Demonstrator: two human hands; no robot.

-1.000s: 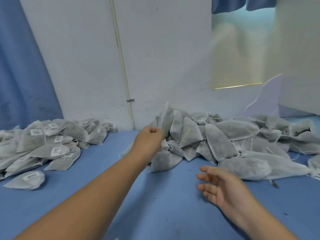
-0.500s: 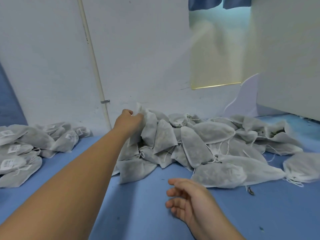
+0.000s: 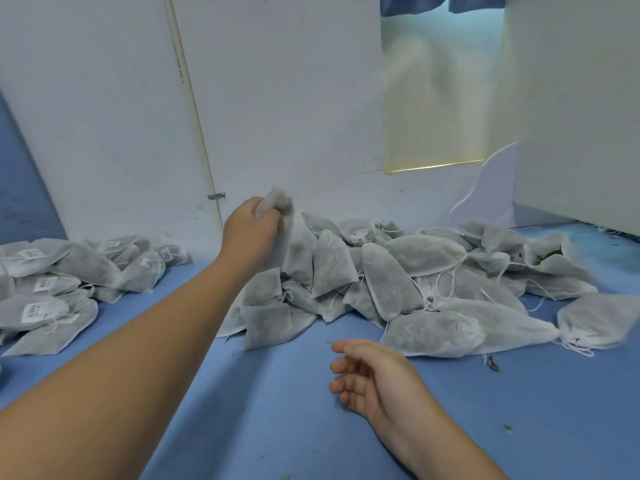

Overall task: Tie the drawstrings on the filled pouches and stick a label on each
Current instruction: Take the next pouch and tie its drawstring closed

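Note:
A heap of unlabelled white mesh pouches (image 3: 408, 278) with loose drawstrings lies against the wall at centre and right. My left hand (image 3: 251, 230) reaches to the heap's left end and grips the top of one filled pouch (image 3: 287, 237) by its gathered mouth. That pouch hangs from my fingers against the heap. My right hand (image 3: 374, 375) hovers low over the blue surface (image 3: 277, 410) in front of the heap, fingers loosely curled, holding nothing.
A second pile of pouches with white barcode labels (image 3: 52, 282) lies at the far left. A white wall with a thin pipe (image 3: 194, 112) stands behind both piles. A small dark scrap (image 3: 492, 364) lies near the heap's front right.
My left hand has moved up and back along the heap's left end and now lifts one pouch by its top. The view has shifted left to right; my right hand stays low.

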